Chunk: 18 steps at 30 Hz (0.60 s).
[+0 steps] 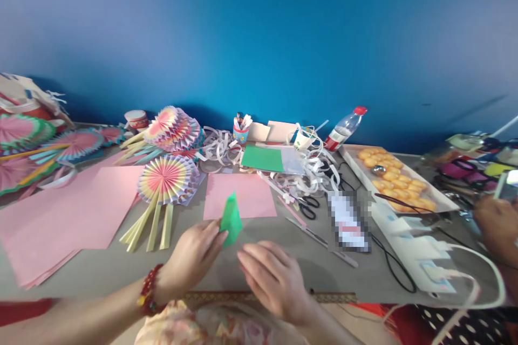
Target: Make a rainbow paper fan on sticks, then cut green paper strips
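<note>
My left hand (198,250), with a red beaded bracelet at the wrist, pinches a small folded piece of green paper (231,221) between thumb and fingers. The paper stands up above the table. Close by on the right, my right hand (275,276) hovers with its fingers stretched and lightly bent, apart from the paper and holding nothing that I can see. Just beyond the hands lies a pink sheet (243,194). A flat green sheet (262,158) rests behind it. Left of them is a pleated paper fan rosette (165,180) with pale yellow strips.
Large pink sheets (68,215) cover the left side. White paper strips (319,170), black-handled scissors (308,207), a craft knife (321,241) and a phone (350,222) lie rightward. A bottle (345,129), a box of round yellow pastries (360,172), a power strip (408,248) and another person's hand (496,226) are farther right.
</note>
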### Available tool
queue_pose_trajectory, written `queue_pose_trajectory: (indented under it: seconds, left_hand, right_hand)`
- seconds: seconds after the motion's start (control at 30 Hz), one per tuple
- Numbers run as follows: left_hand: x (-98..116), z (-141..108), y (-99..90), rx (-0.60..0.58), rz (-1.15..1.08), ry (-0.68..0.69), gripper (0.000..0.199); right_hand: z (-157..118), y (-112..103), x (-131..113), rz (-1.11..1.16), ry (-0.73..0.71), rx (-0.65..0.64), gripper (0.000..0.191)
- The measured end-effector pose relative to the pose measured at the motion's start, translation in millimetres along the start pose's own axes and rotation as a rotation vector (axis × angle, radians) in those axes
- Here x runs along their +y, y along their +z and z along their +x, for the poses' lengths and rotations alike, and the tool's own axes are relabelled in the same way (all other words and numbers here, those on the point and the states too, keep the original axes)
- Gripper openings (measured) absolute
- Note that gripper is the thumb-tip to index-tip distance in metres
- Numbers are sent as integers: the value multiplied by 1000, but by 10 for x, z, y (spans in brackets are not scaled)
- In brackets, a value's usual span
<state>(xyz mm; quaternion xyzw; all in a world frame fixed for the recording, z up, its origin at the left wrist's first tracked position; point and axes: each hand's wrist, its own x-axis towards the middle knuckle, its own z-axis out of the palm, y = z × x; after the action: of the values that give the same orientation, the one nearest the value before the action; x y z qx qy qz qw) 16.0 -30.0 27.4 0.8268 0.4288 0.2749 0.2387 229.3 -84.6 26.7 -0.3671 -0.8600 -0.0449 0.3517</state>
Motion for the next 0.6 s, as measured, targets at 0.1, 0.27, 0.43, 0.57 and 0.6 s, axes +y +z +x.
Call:
queue_pose_trajectory:
  seconds: [0.1, 0.27, 0.43, 0.57, 0.6]
  left_hand:
    - [72, 138, -157, -13, 421, 201, 28]
    - [177, 275, -179, -74, 720, 258, 26]
    - [78, 188, -92, -68, 742, 350, 28]
    - [-78, 47, -23, -72, 660, 541, 20]
    - [-117, 19, 4, -76, 642, 559, 18]
  right_hand:
    - [24, -162, 99, -146, -21, 139, 43]
    - [174, -229, 235, -319, 11, 99, 37]
    - [117, -130, 335, -206, -33, -43, 19]
    - [-50, -58, 403, -129, 42, -107, 18]
    - [-88, -41, 421, -100, 64, -139, 19]
